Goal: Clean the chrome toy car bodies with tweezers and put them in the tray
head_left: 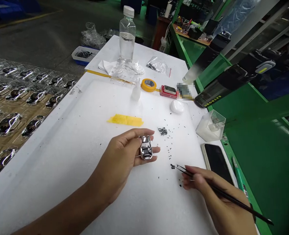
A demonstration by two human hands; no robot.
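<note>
Head view: grasps in the left hand [125,147] a small silver-rimmed part [146,151] with rounded corners and a dark interior, over the middle of a white tabletop [73,182]. Pinches it with the thumb at the upper left corner and the index finger across the top, and shows the other fingertips beyond its right edge. Grips in the right hand [215,189] a pair of slim black tweezers [252,211] between thumb and fingers, with the back end slanting toward the lower right. Points the slightly parted tips at a little cluster of black bits [172,166]; cannot tell whether in contact. Has farther off a loose pile of tiny black pieces [162,131], with strays scattered around and below it. Shows beyond the left hand a flat strip of yellow tape [125,119], and farther back a translucent white bottle [136,93], a roll of orange-yellow tape [148,85] and a smooth white rounded object [177,106]. Has near the right hand a dark-screened phone [218,161], a green pen-like tool [239,174] and, behind the phone, a clear plastic container [210,125].
</note>
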